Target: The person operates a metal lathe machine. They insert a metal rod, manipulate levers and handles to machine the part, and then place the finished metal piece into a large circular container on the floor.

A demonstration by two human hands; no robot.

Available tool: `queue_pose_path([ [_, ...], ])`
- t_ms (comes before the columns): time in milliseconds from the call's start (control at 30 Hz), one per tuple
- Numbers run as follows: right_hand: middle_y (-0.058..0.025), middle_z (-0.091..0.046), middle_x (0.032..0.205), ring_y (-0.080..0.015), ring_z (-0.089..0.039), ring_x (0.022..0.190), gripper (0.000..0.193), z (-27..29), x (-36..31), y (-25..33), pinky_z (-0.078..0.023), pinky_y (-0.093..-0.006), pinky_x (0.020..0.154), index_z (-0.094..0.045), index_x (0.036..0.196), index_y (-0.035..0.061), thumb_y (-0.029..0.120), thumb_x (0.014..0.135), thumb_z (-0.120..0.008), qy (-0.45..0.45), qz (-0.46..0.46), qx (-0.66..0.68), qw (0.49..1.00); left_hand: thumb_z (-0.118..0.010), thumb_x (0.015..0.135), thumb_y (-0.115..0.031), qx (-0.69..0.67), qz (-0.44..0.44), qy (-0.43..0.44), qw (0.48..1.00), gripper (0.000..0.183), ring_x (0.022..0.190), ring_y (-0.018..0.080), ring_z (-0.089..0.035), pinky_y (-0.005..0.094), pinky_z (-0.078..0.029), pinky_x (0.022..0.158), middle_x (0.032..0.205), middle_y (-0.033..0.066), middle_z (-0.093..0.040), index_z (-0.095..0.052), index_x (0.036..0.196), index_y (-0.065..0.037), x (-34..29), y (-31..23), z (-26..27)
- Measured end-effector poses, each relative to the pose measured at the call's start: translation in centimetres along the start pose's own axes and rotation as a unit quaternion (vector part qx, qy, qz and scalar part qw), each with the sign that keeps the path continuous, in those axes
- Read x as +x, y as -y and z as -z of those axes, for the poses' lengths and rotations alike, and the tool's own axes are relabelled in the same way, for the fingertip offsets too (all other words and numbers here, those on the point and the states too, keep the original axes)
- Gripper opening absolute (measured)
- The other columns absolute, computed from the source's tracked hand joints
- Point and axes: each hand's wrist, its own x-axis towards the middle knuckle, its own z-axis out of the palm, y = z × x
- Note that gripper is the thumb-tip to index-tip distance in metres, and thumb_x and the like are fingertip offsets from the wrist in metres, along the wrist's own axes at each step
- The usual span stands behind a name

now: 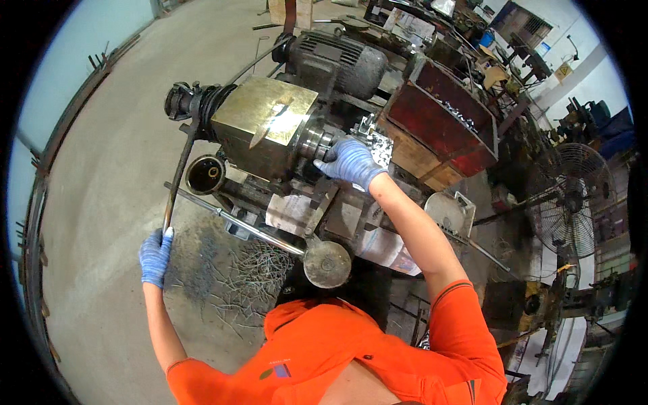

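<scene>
Lever [177, 177] of the lathe [270, 128] is being gripped by the closed left hand [155, 255], while the right hand [351, 162] is closing around the chuck [317, 143].

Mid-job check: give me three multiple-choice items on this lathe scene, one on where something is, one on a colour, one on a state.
1. Where is the right hand?
A. at the chuck end of the brass-coloured machine head
B. on the standing fan
C. in the red bin

2. What colour are the gloves?
A. orange
B. blue
C. black

3. What is the left hand doing?
A. hanging free
B. lying flat on the floor
C. closed around the end of a long dark lever

Answers: 1 A, the glove sits against the spindle end. 2 B, both hands show blue knit. 3 C, the fingers wrap the lever's lower end.
</scene>
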Motion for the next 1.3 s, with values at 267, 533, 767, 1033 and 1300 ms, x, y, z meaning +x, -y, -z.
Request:
queue_pose_path([
  [267, -0.0180, -0.062, 0.068, -0.0326, -0.061, 0.067, 0.048, 1.1, 0.4, 1.5, -0.048, -0.0373, 0.067, -0.067, 0.074, 0.0051, 0.053, 0.068, -0.063, 0.022, 0.010, -0.029, 0.999, -0.044, 0.084, -0.053, 0.063, 0.019, 0.016, 0.998, 0.049, 0.073, 0.0356, -0.060, 0.0450, -0.044, 0.067, 0.075, 0.0175, -0.062, -0.062, 0.096, -0.009, -1.9, 0.2, 1.3],
  [533, -0.0157, -0.063, 0.070, -0.0318, -0.061, 0.068, 0.045, 0.5, 1.1, 1.8, -0.048, -0.0370, 0.066, -0.067, 0.078, 0.0066, 0.051, 0.069, -0.065, -0.015, 0.045, -0.013, 0.999, -0.054, 0.081, -0.045, 0.104, 0.084, 0.011, 0.991, 0.039, 0.068, 0.0346, -0.059, 0.0446, -0.045, 0.063, 0.070, 0.0173, -0.060, -0.058, 0.077, -0.006, -6.9, 2.0, 1.7],
  [767, -0.0174, -0.061, 0.064, -0.0314, -0.060, 0.060, 0.044, 0.1, 1.0, 1.9, -0.048, -0.0358, 0.061, -0.066, 0.070, 0.0034, 0.048, 0.069, -0.067, 0.011, 0.008, 0.000, 1.000, -0.057, 0.075, -0.023, 0.215, -0.013, -0.050, 0.975, 0.018, 0.064, 0.0285, -0.059, 0.0401, -0.045, 0.059, 0.071, 0.0124, -0.060, -0.058, 0.087, -0.009, -1.2, 8.0, 1.1],
  [1033, -0.0123, -0.060, 0.057, -0.0249, -0.060, 0.054, 0.038, -0.4, 1.0, 1.5, -0.048, -0.0334, 0.057, -0.069, 0.069, 0.0080, 0.046, 0.070, -0.066, -0.034, 0.024, -0.028, 0.999, -0.054, 0.077, -0.018, 0.395, -0.077, -0.109, 0.909, 0.020, 0.063, 0.0262, -0.059, 0.0388, -0.044, 0.057, 0.069, 0.0103, -0.059, -0.057, 0.094, -0.010, 6.9, 15.8, 2.5],
  [1300, -0.0120, -0.063, 0.070, -0.0295, -0.059, 0.077, 0.031, 2.6, -3.7, -0.2, -0.044, -0.0388, 0.076, -0.068, 0.069, 0.0101, 0.041, 0.073, -0.063, -0.169, 0.042, 0.055, 0.983, -0.057, 0.082, -0.026, 0.045, -0.126, -0.327, 0.935, 0.029, 0.076, 0.0296, -0.061, 0.0387, -0.047, 0.068, 0.082, 0.0163, -0.063, -0.062, 0.098, -0.003, 7.2, 1.8, -0.3],
])
